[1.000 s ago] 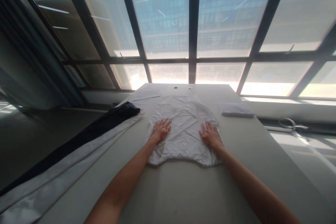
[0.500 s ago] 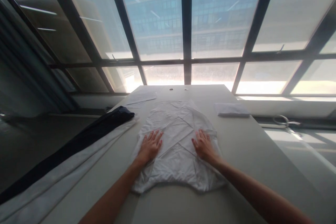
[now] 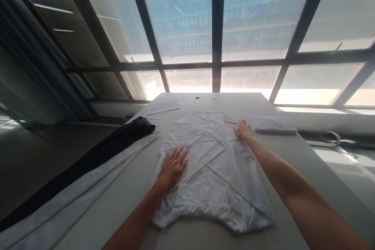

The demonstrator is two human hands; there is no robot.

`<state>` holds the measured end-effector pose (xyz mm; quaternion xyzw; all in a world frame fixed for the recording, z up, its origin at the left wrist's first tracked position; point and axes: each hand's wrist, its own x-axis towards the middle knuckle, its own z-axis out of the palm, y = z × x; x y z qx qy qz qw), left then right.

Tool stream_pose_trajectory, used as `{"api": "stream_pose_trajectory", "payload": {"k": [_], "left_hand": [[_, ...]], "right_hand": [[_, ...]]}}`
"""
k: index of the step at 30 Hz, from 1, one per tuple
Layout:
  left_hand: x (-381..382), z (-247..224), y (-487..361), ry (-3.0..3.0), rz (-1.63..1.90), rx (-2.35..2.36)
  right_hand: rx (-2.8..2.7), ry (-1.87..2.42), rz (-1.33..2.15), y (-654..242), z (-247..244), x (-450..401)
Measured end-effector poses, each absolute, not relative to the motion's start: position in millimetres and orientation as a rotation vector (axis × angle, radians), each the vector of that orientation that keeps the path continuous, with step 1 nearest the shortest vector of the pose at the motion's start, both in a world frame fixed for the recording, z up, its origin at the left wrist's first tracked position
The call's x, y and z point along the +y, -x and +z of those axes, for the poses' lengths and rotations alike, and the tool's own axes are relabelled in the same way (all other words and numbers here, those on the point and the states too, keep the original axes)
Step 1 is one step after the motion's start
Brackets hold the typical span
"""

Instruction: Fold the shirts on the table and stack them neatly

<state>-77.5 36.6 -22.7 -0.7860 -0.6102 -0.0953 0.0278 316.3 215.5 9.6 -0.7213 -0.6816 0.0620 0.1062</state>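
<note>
A white cloth garment (image 3: 205, 156) lies spread on the white table (image 3: 187, 103), with crossing creases over its middle and a curved near edge. My left hand (image 3: 174, 165) rests flat on the garment's left part, fingers apart, holding nothing. Farther forward, my right hand (image 3: 242, 129) touches the garment's upper right edge; its fingers are slightly bent and spread, with nothing seen between them.
Dark folded cloth (image 3: 117, 136) and long white cloth (image 3: 96, 179) lie along the table's left side. Thin white sheets (image 3: 162, 108) are at the back left, a folded white stack (image 3: 273, 124) at the right. Large windows stand behind.
My right hand has moved forward and outward from the garment's middle right to its upper right edge. My left hand stays on the left part. The view has shifted slightly.
</note>
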Motion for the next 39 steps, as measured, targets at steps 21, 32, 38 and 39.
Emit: {"api": "stream_pose_trajectory", "payload": {"k": [21, 32, 38, 39], "left_hand": [[32.0, -15.4, 74.2, 2.437, -0.244, -1.934], [36.0, -18.5, 75.5, 2.443, -0.272, -1.905], [38.5, -17.3, 76.3, 2.469, -0.410, -1.913], [39.6, -15.4, 76.8, 2.496, -0.483, -1.924]], "right_hand": [[-1.942, 2.034, 0.138, -312.0, 4.7, 243.5], [-2.161, 1.819, 0.351, -225.8, -17.2, 86.0], [-1.983, 1.912, 0.471, -211.6, -0.3, 82.7], [-1.924, 1.889, 0.487, -207.3, 4.9, 82.7]]}}
